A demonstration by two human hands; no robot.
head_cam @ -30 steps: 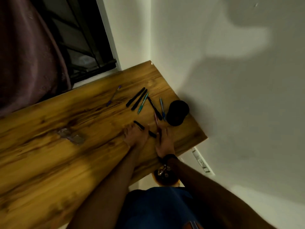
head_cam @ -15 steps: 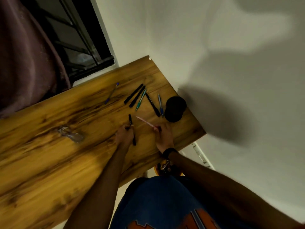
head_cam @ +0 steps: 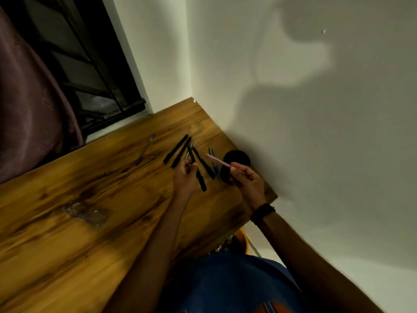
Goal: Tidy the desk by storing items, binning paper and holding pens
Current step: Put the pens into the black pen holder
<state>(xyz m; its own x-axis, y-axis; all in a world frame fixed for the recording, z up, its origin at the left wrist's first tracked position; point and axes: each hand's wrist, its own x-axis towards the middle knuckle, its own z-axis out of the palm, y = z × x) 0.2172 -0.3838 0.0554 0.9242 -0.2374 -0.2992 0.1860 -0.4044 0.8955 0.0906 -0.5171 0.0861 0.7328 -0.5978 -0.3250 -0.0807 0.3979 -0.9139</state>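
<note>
My left hand (head_cam: 185, 177) is shut on a black marker (head_cam: 199, 177), lifted over the wooden desk (head_cam: 90, 233). My right hand (head_cam: 247, 181) grips a pink pen (head_cam: 216, 160) whose tip points up-left, right in front of the black pen holder (head_cam: 237, 158) by the wall. Loose on the desk lie two black markers (head_cam: 177, 150), a teal pen (head_cam: 189, 150) partly hidden behind the held marker, another black pen (head_cam: 206, 166), a blue pen (head_cam: 213, 164) beside the holder, and a thin blue pen (head_cam: 145, 149) farther left.
A clear crumpled plastic piece (head_cam: 86, 213) lies on the desk at the left. An orange bin (head_cam: 239, 241) sits under the desk's near right corner. The white wall (head_cam: 293, 132) borders the desk on the right; a barred window (head_cam: 90, 64) and curtain (head_cam: 27, 98) stand behind.
Both hands picked their pens off the desk and raised them. The right hand with the pink pen moved toward the holder; the left hand moved toward the loose markers.
</note>
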